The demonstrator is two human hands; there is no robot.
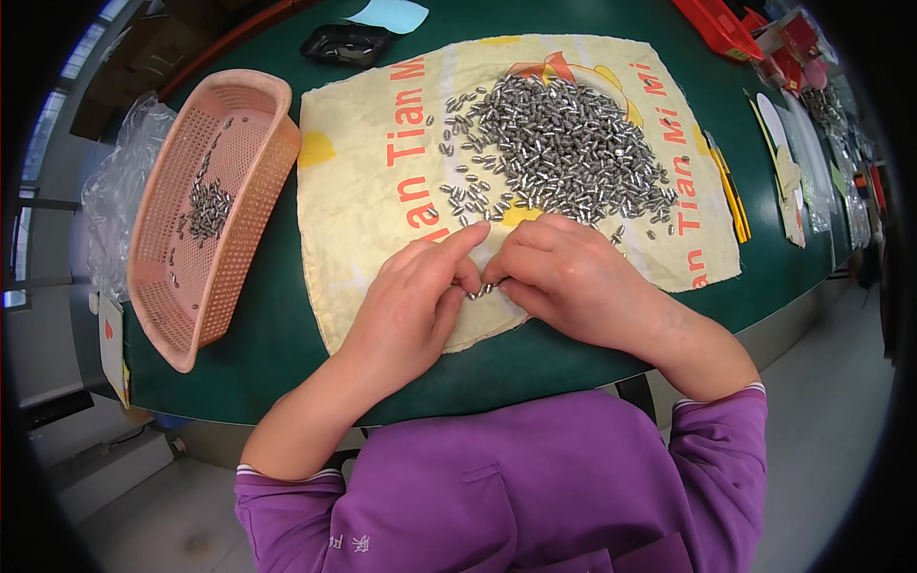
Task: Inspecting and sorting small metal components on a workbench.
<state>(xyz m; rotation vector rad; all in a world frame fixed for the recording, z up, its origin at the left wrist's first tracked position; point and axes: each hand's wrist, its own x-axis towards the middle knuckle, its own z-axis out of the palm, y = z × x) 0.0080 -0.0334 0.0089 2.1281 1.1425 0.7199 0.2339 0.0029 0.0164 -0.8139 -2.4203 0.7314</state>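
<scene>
A large heap of small, shiny, barrel-shaped metal parts (568,148) lies on a pale yellow printed cloth (353,220). Strays are scattered along the heap's left and near sides. At the cloth's near edge, my left hand (406,296) bends its thumb and fingers around the left end of a few small metal parts (485,288), its index finger reaching out above. Facing it, my right hand (568,272) is closed, with thumb and fingertips pinching at the right end of those same parts. The fingers partly cover them, so their exact number is hidden.
Left of the cloth, a pink plastic basket (244,210) holds a small cluster of similar parts, with a crumpled clear bag (119,191) beyond. A black tray (346,45) stands at the back. Yellow-handled tools (731,191) lie right; a red bin (721,29) is far right.
</scene>
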